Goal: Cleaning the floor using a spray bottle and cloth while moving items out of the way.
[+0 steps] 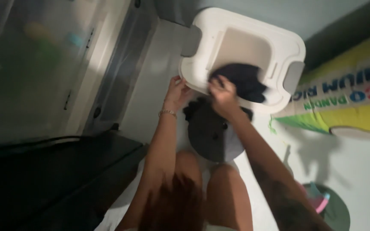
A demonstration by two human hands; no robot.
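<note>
Loading step, by the look: right hand [222, 95] grips dark cloth [243, 81] lying inside white basket [275, 42]; left hand [177, 92] holds its near rim (fingers curled). Next move needs a firm pull.

Left arm: stretched forward and away from the body, nearly straight, forearm bare, a thin bracelet round the wrist.
Left hand [177, 92]: raised just past the wrist, fingers curled inward, lying close beside the right hand with a small gap between them; whether it grips anything cannot be told.
Right arm: reaching forward from the lower right, angled inward toward the left hand, elbow slightly bent.
Right hand [222, 95]: knuckles up, fingers bunched and closed in a grasp, a little further forward than the left hand.
Legs: both bare knees bent, below the hands.
</note>
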